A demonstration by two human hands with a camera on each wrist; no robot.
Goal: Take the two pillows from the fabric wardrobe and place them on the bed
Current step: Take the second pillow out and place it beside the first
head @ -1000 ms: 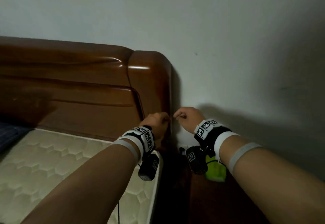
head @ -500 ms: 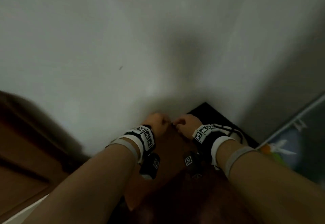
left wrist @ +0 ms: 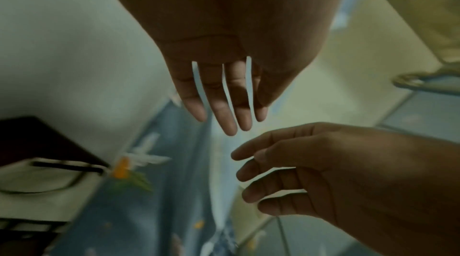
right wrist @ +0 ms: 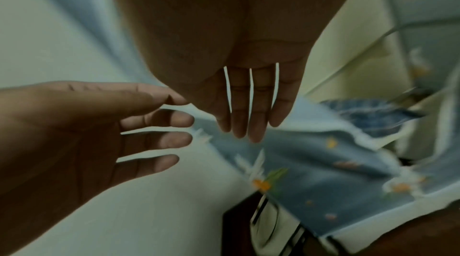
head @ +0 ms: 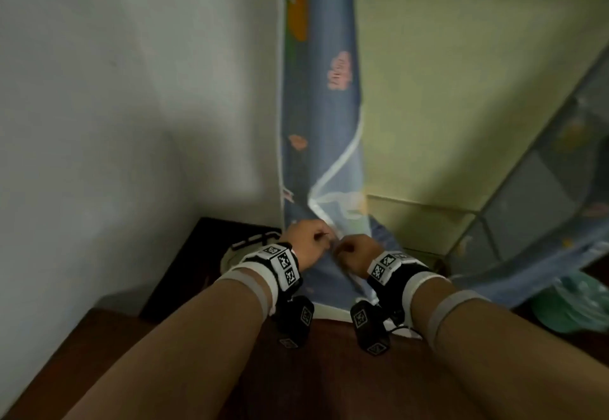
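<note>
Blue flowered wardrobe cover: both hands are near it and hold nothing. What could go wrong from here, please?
1. The cover hangs loose before the opening. The left hand and right hand, both open, might catch only its edge and tug the wardrobe.
2. A white item with black straps sits on the dark stand beside the cover, where the left arm could knock it.
3. No pillow shows yet, and the light is dim.
</note>
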